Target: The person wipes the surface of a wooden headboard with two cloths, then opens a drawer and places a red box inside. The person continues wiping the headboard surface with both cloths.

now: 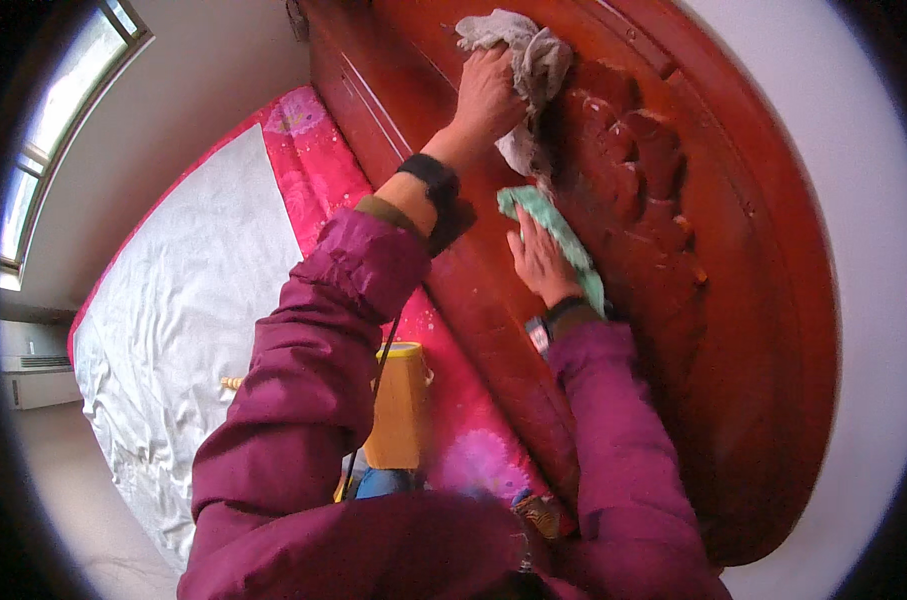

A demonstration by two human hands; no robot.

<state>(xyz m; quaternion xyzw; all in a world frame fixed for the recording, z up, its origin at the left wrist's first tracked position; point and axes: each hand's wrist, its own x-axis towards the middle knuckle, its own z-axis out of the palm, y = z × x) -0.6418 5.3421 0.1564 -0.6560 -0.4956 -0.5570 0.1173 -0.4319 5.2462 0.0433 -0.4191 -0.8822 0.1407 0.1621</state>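
Note:
My left hand is closed on a crumpled grey cloth at the upper part of a glossy red-brown wooden headboard. One end of that cloth hangs down along the wood. Lower and to the right, my right hand holds a light green cloth against the headboard. Its fingers lie pressed together along the cloth, with the thumb a little apart. Beside both hands is a raised carved pattern on the wood.
A bed with a pink flowered cover and a pale sheet stands at the left. A yellow container is on the bed below my left forearm. At the far left are a window and a white wall unit.

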